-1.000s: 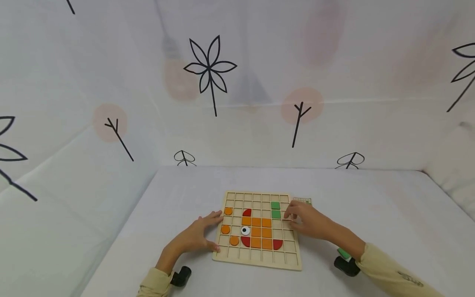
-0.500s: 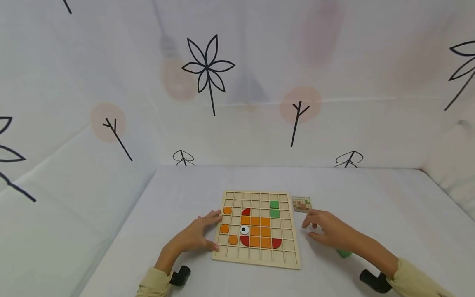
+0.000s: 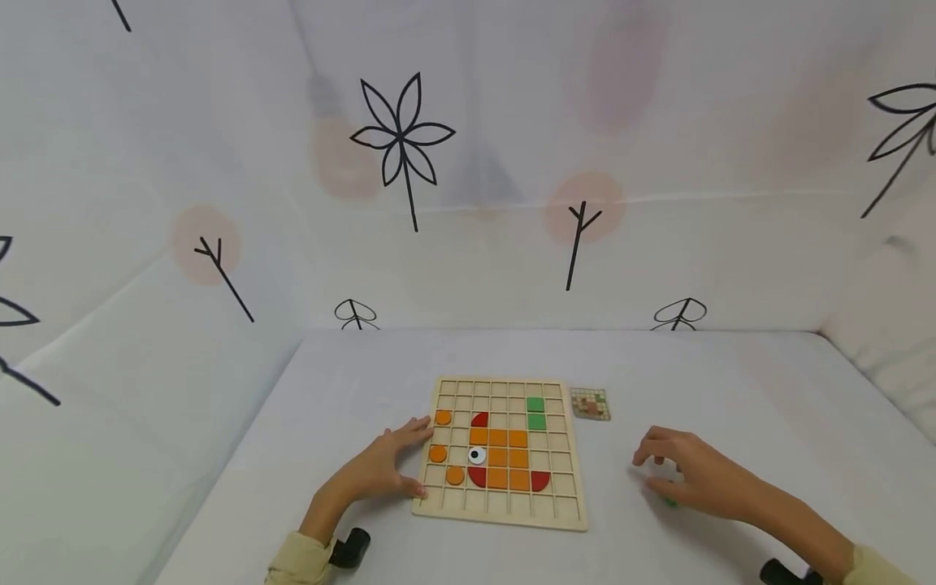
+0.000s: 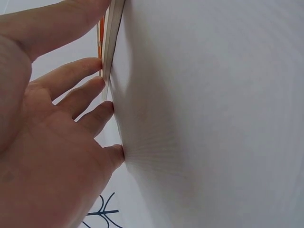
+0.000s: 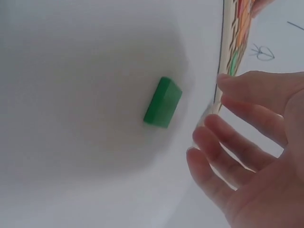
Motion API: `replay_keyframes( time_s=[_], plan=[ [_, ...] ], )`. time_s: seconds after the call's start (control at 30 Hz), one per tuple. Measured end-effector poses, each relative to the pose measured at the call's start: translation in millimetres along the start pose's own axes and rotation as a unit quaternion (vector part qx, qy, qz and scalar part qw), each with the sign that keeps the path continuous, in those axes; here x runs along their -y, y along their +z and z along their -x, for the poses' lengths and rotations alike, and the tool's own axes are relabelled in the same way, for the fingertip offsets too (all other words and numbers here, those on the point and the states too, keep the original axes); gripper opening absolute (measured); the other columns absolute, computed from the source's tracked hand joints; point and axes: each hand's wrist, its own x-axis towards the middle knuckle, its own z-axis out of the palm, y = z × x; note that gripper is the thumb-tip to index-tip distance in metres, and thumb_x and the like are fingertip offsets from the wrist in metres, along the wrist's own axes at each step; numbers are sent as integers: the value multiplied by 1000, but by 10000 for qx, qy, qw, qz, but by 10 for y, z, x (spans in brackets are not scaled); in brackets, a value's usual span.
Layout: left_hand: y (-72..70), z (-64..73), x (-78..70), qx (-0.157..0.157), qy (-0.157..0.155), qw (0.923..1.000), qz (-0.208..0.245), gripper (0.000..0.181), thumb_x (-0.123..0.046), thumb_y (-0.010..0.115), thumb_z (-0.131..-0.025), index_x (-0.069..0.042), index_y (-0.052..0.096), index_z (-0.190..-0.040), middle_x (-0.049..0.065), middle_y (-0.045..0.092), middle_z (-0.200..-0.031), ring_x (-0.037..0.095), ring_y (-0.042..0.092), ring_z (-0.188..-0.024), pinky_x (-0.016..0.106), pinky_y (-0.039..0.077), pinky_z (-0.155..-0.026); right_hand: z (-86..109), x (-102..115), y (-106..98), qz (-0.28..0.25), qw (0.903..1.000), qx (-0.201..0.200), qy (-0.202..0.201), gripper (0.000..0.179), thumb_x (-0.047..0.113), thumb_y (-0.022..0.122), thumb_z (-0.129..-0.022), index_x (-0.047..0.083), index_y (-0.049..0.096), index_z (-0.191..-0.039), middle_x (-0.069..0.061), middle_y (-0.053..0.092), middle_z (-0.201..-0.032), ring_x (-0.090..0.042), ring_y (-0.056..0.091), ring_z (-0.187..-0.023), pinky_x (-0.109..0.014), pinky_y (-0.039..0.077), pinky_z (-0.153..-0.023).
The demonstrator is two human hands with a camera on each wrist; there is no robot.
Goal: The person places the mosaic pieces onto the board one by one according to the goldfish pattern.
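A wooden grid board (image 3: 504,520) lies on the table in the head view. Set in it are orange squares (image 3: 497,457), orange discs (image 3: 443,417), red quarter-round pieces (image 3: 540,481), a white eye piece (image 3: 477,455) and two green squares (image 3: 536,405). My left hand (image 3: 376,470) touches the board's left edge, its fingers spread and fairly straight. Right of the board, my right hand (image 3: 698,474) hovers with loosely bent fingers and nothing between them. Close by, a loose green tile (image 5: 164,103) rests on the table, mostly hidden beneath the hand in the head view.
A small printed card (image 3: 590,404) with a grid picture lies by the board's upper right corner. White cloth walls (image 3: 468,268) with plant drawings rise behind and at the sides. The table (image 3: 717,382) has a plain white cover.
My right hand has left the board's right edge and moved right to above the loose green tile, uncovering the card. My left hand has stayed at the left edge.
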Motion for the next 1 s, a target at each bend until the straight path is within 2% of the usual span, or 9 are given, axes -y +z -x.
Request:
replay_keyframes(
  time_s=[0.2, 0.33, 0.57, 0.83, 1.0],
  plan=[
    [-10, 18, 27, -27, 0, 10000, -54, 86, -35, 82, -69, -7, 44, -141, 10, 29, -152, 32, 20, -141, 59, 8, -111, 119, -95, -13, -238, 9991, 304, 200, 20, 20, 77, -76, 20, 68, -95, 10, 57, -96, -6, 52, -79, -24, 49, -60],
    [-3, 14, 28, -16, 20, 10000, -26, 87, -35, 82, -69, -7, 44, -141, 10, 29, -153, 33, 20, -141, 59, 8, -111, 203, -173, 32, -457, 9982, 388, 70, 22, 11, 75, -75, 22, 68, -93, 13, 56, -94, -2, 50, -78, -22, 48, -61],
    [4, 8, 24, 16, -97, 10000, -14, 87, -35, 82, -68, -10, 44, -142, 7, 28, -153, 31, 19, -142, 57, 7, -112, 281, -274, 147, -815, 9943, -14, -692, 26, -2, 72, -73, 19, 66, -87, 15, 55, -90, 1, 47, -73, -20, 46, -50],
    [21, 5, 32, 8, -79, 10000, -49, 86, -33, 83, -68, -11, 45, -141, 5, 29, -153, 30, 20, -142, 56, 8, -112, 274, -277, 192, -730, 9945, -247, -714, 26, -4, 72, -72, 18, 65, -86, 15, 56, -89, 2, 46, -69, -19, 44, -49],
    [11, 8, 33, 10, -51, 10000, -41, 86, -34, 83, -68, -10, 45, -141, 6, 29, -153, 30, 20, -142, 57, 8, -112, 201, -229, 176, -645, 9928, -501, -879, 28, -6, 71, -71, 17, 65, -85, 14, 56, -88, 2, 47, -69, -19, 45, -50]
  ],
)
